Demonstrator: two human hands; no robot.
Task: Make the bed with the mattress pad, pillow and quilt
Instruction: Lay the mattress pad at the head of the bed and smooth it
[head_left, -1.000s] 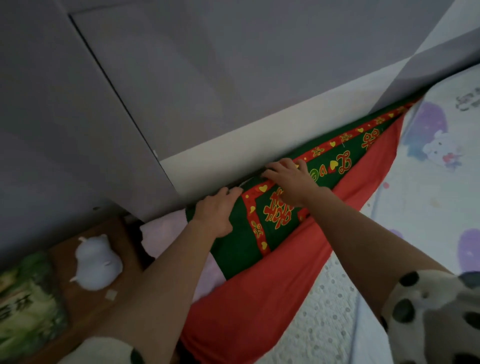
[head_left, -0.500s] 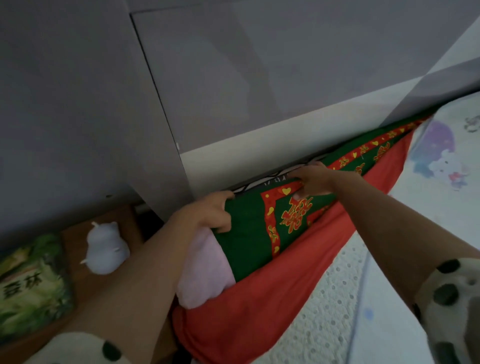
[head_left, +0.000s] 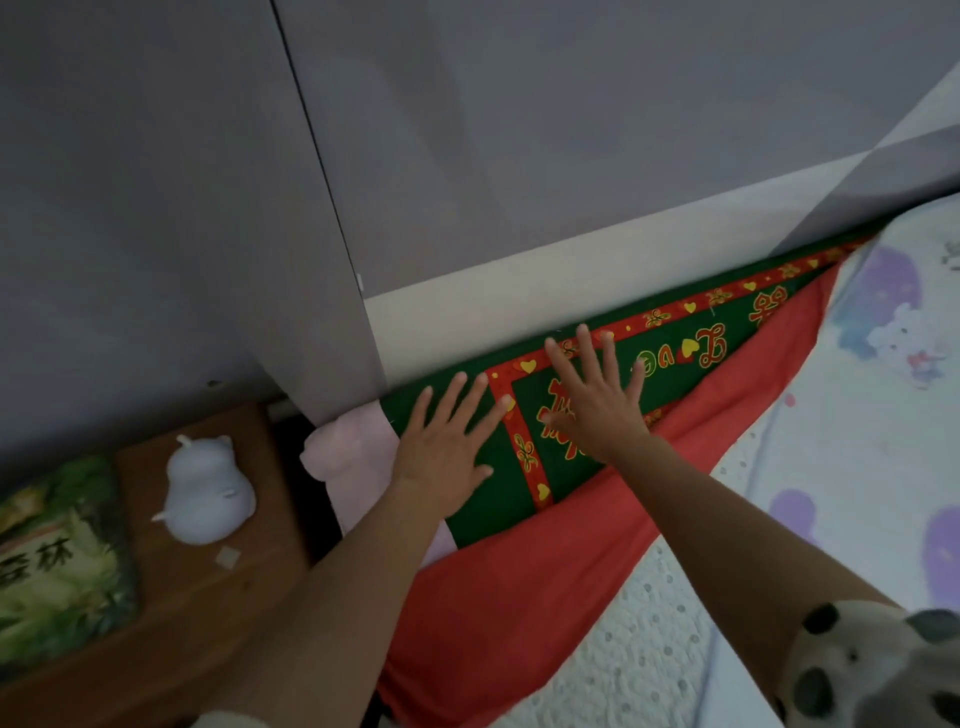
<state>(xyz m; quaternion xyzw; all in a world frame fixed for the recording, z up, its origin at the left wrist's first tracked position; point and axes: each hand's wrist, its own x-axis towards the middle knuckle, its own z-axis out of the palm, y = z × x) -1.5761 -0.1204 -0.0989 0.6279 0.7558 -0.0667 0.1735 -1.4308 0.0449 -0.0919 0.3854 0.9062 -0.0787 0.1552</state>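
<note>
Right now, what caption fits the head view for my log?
Left hand and right hand lie flat, fingers spread, on the green patterned cloth over the red sheet beside the headboard.

Printed green cloth quilt over plain red fabric; white dotted mattress pad (textured); matt wooden nightstand

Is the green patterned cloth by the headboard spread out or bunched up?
Spread out: the green cloth lies smooth, its red border straight along the headboard.

Green quilt, red underside, lying flat
</note>
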